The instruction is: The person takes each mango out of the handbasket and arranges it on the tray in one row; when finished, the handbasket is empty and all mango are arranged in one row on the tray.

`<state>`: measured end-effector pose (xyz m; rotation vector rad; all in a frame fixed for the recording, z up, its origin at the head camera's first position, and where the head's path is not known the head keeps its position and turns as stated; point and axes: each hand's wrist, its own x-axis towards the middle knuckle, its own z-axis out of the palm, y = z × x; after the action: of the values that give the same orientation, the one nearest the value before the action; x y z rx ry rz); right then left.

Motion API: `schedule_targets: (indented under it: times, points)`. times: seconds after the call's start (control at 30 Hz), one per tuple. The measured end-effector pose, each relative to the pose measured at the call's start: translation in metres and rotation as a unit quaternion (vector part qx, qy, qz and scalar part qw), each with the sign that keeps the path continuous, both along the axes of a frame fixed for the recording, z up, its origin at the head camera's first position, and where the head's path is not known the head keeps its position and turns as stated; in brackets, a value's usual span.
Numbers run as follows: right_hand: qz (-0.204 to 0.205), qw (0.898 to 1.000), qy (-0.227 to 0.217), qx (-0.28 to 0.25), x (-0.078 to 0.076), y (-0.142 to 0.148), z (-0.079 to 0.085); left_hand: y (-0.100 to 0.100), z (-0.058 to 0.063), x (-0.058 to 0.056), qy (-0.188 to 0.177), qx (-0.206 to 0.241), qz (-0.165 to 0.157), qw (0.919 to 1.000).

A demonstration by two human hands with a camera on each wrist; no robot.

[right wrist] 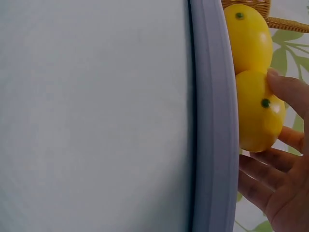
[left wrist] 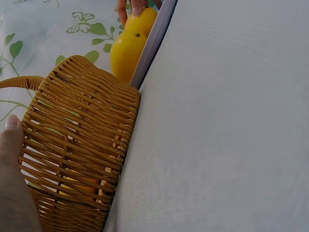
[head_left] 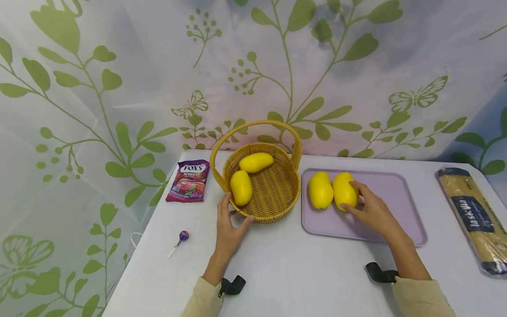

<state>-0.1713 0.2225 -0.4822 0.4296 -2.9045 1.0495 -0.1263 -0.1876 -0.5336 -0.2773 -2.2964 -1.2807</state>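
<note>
Two mangoes (head_left: 256, 162) are lying in the centre-frame wicker basket (head_left: 275, 192), two more mangoes (head_left: 321, 190) on the tray (head_left: 390, 191) just right.

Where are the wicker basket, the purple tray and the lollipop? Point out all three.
Wicker basket (head_left: 276, 188): head view, on its bare woven floor.
Purple tray (head_left: 390, 190): head view, on its bare surface.
Lollipop (head_left: 184, 236): head view, on its wrapped head.

Head view from above, facing forward and down over the table (head_left: 301, 268), left wrist view close on the basket (left wrist: 82, 130), right wrist view close along the tray (right wrist: 215, 121), both wrists sharing two yellow fruits (right wrist: 256, 116).
</note>
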Motion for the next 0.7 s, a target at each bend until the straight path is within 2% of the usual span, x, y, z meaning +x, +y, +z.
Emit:
schedule_targets:
  times: [0.33, 0.5, 0.7]
  points:
    - [-0.004, 0.999, -0.036, 0.028, 0.0027, -0.0027, 0.0044, -0.0004, 0.0005, 0.0005, -0.002, -0.004, 0.002, 1.0]
    - [-0.001, 0.999, -0.028, 0.029, 0.0031, -0.0016, 0.0042, -0.0002, 0.0007, 0.0003, 0.0, -0.002, 0.0, 1.0]
    - [0.004, 1.0, 0.004, 0.028, 0.004, -0.0019, 0.007, 0.0005, 0.002, 0.0013, 0.0, -0.001, 0.0, 1.0]
